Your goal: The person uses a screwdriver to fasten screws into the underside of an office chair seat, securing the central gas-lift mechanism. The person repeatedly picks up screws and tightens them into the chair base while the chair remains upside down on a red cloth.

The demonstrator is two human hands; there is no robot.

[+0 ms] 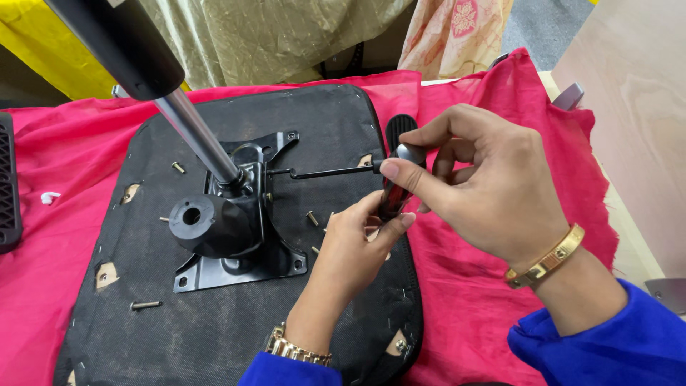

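A black chair seat (214, 329) lies upside down on a red cloth (64, 150). A black metal mechanism plate (239, 261) sits on its middle, with a chrome gas cylinder (196, 132) rising toward the camera. My left hand (354, 250) grips the dark red handle of a screwdriver (391, 201), which stands upright on the seat right of the plate. My right hand (475, 189) pinches the top of that handle, next to the black lever paddle (400, 129). Loose screws (146, 305) lie around the plate.
A black ribbed part (8, 182) lies at the left edge of the cloth. A thin black lever rod (329, 172) runs from the plate to the paddle. Draped yellow and olive fabric (271, 36) hangs behind; a pale wooden panel (629, 107) stands right.
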